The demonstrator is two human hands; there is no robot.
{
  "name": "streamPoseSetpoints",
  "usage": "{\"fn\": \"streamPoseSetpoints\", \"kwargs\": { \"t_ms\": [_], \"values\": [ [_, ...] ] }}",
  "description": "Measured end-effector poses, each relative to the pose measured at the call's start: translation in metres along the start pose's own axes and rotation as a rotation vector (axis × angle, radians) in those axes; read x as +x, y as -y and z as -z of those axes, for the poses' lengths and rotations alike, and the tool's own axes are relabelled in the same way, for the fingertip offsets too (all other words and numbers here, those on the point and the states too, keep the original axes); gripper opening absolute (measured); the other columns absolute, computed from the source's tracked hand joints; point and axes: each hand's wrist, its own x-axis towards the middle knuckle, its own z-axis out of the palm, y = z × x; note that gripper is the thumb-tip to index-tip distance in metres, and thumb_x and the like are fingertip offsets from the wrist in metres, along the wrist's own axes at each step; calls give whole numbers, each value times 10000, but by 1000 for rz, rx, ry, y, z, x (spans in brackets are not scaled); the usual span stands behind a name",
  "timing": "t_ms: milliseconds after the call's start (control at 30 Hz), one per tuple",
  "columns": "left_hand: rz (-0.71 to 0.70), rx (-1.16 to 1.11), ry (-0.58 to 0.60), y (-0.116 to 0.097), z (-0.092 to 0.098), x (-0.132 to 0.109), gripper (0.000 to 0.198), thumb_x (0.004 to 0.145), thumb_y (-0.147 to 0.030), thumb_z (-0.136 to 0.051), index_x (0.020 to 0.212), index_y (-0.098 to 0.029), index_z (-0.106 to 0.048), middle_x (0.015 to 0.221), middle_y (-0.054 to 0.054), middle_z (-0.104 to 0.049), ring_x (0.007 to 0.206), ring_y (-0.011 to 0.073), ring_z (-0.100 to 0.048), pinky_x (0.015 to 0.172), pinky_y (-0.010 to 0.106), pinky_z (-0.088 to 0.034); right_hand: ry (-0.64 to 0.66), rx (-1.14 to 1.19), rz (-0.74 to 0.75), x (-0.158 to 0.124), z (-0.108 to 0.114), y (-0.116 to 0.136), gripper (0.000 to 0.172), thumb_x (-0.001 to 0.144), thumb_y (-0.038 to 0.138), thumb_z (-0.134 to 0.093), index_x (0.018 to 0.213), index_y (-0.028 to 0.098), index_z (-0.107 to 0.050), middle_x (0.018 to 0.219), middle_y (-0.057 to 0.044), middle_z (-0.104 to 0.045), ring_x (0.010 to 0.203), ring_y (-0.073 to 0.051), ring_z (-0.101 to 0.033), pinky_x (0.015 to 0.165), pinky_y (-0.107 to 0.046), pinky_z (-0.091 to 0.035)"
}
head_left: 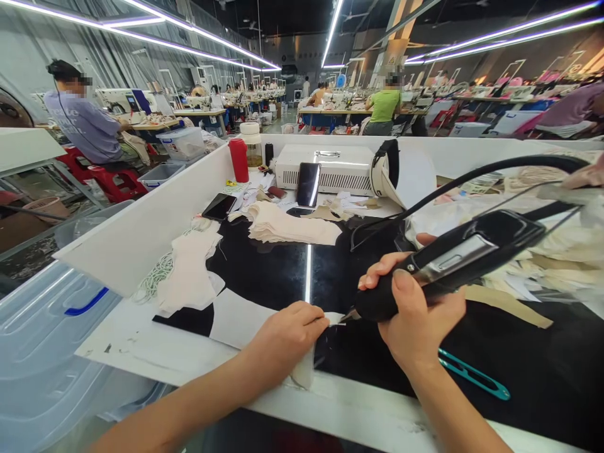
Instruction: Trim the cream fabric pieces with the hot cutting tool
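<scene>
Cloth piece [333, 318] lay at the table's [141, 333] near edge, our left hand [283, 336] pinched closed on it, our right hand [415, 314] clamped around a black corded tool [462, 258] whose tip touched it, so we judged it mid-work, a cream stack [287, 229] lying farther back.

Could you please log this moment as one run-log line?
left hand: holds pale fabric piece | right hand: grips black corded tool, tip at fabric | teal snips: lying beside right wrist

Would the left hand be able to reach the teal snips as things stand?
Probably not easily: the snips lie beyond the right hand, which grips the black tool, so the left hand would have to cross that arm.
</scene>
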Motion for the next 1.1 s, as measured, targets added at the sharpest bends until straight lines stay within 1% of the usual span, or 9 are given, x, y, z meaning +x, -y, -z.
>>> {"fn": "streamPoseSetpoints", "kwargs": {
  "t_ms": [133,200,367,433,500,700,967,1033,1100],
  "values": [
    [3,30,-23,-5,7,1,287,1133,-7,-529,1347,-140,-665,1279,107,-771,1138,224,-750,1037,351,-670,1,-57,3,-2,0,-1,512,913,400,-959,1326,296,-675,816,76,-755,579,-146,-702,591,-315,-632],
    [30,104,-32,-9,11,0,300,1099,42,-508,1297,-130,-654,1236,108,-749,1094,226,-730,1014,350,-661,8,-66,-3,-3,0,0,518,915,391,-957,1335,296,-669,818,75,-759,587,-148,-705,595,-317,-628],
    [144,300,67,-18,10,-8,360,977,134,-476,1079,-184,-611,1027,44,-678,876,213,-672,808,316,-622,-11,-73,3,-10,1,8,562,886,361,-986,1340,289,-662,830,70,-774,578,-157,-709,572,-327,-618],
    [169,333,93,-19,6,-12,380,951,146,-467,1043,-203,-586,1009,34,-665,851,211,-664,784,314,-608,-11,-76,10,-14,0,13,552,887,354,-991,1329,290,-667,828,67,-781,571,-157,-708,561,-324,-614],
    [174,323,97,-19,4,-15,388,946,148,-468,1057,-207,-580,1034,41,-671,887,215,-682,818,318,-614,-11,-77,22,-18,0,16,539,896,354,-989,1324,294,-667,823,65,-787,571,-158,-712,559,-323,-615],
    [194,242,97,-18,6,-15,329,1020,79,-516,1145,-212,-604,1100,52,-691,954,229,-705,903,349,-628,-24,-88,26,-29,1,24,530,900,327,-989,1324,298,-671,845,63,-802,578,-156,-721,572,-324,-613],
    [169,170,98,-16,15,-18,247,1100,22,-543,1083,-197,-657,1083,34,-719,904,186,-708,829,297,-627,-37,-85,37,-36,1,29,537,892,326,-988,1320,283,-667,831,59,-800,549,-154,-700,534,-317,-604],
    [163,192,86,-18,14,-18,180,1137,-57,-596,1040,-193,-663,1037,27,-720,870,185,-710,788,299,-625,-33,-88,41,-37,1,30,540,890,318,-986,1322,281,-664,837,54,-808,537,-155,-693,521,-316,-599],
    [143,244,70,-22,12,-17,108,1163,-221,-675,1062,-184,-683,996,27,-721,859,199,-720,765,316,-628,-37,-93,36,-37,1,30,544,891,309,-980,1330,282,-661,845,50,-813,536,-160,-697,524,-325,-606]
  ]
}}
